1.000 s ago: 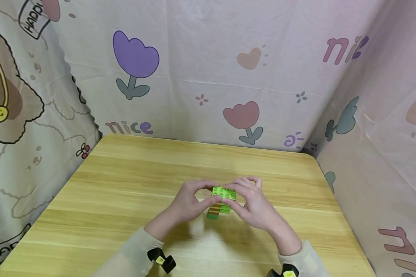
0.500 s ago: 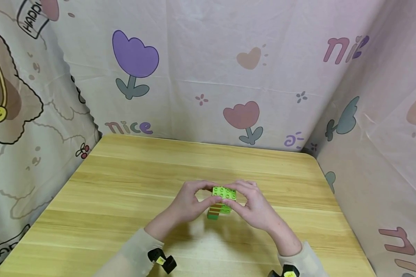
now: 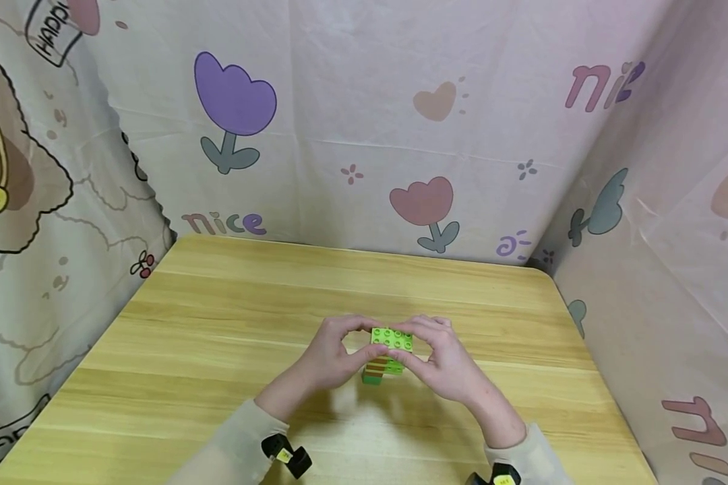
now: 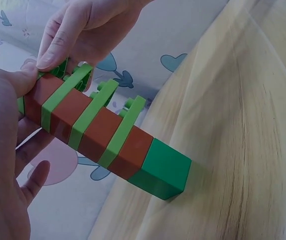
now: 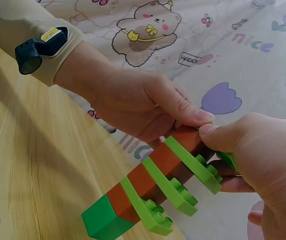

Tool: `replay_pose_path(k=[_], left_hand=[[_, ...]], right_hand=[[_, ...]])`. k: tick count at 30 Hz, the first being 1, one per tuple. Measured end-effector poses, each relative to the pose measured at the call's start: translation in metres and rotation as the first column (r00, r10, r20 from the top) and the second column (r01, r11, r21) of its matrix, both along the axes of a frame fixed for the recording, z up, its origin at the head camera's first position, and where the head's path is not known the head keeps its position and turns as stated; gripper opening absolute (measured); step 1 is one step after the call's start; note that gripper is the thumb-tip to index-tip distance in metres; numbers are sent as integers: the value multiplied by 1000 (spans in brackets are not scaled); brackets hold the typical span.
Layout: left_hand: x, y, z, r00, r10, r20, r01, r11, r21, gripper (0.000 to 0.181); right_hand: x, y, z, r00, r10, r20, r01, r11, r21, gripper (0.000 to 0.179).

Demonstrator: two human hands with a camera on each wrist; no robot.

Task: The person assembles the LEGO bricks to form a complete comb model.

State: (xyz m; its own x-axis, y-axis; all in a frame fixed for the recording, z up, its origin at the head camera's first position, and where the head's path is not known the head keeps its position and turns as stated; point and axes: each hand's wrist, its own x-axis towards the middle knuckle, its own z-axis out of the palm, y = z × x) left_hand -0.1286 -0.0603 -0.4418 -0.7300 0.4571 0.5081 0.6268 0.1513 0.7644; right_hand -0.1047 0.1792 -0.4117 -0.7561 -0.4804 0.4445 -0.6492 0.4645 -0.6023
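A tower of toy building blocks [image 4: 101, 131] stands upright on the table, between the hands. At its foot is a dark green brick [image 4: 164, 167]; above, brown bricks alternate with thin lime green plates that jut out to the right side. A lime green studded plate [image 3: 391, 339] tops it. My left hand [image 3: 334, 353] grips the left part of the top between thumb and index finger. From the other side my right hand [image 3: 445, 360] pinches the right end of the top plate, its thumb tip beside the left thumb. The hands partly hide the upper blocks.
The wooden table [image 3: 267, 289] runs back to a patterned cloth [image 3: 334, 81] hung behind it and on both sides. Black devices [image 3: 286, 455] are strapped over the sleeves at both wrists.
The right hand's outer fingers, raised a second ago, have come down and in. The left hand and the block tower hold their place.
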Motion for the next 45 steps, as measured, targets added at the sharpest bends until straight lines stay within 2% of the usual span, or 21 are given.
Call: replay_pose_path(k=[21, 32, 45], left_hand=[[-3, 4, -10, 998, -27, -64, 34, 994, 103, 16], [-1, 1, -5, 999, -30, -26, 30, 999, 22, 18], [-2, 0, -5, 999, -30, -12, 30, 1000, 5, 19]], right_hand=[[-4, -2, -2, 999, 23, -44, -24, 999, -34, 32], [-2, 1, -4, 1000, 13, -23, -13, 1000, -26, 32], [-2, 2, -4, 1000, 22, -21, -22, 1000, -21, 33]])
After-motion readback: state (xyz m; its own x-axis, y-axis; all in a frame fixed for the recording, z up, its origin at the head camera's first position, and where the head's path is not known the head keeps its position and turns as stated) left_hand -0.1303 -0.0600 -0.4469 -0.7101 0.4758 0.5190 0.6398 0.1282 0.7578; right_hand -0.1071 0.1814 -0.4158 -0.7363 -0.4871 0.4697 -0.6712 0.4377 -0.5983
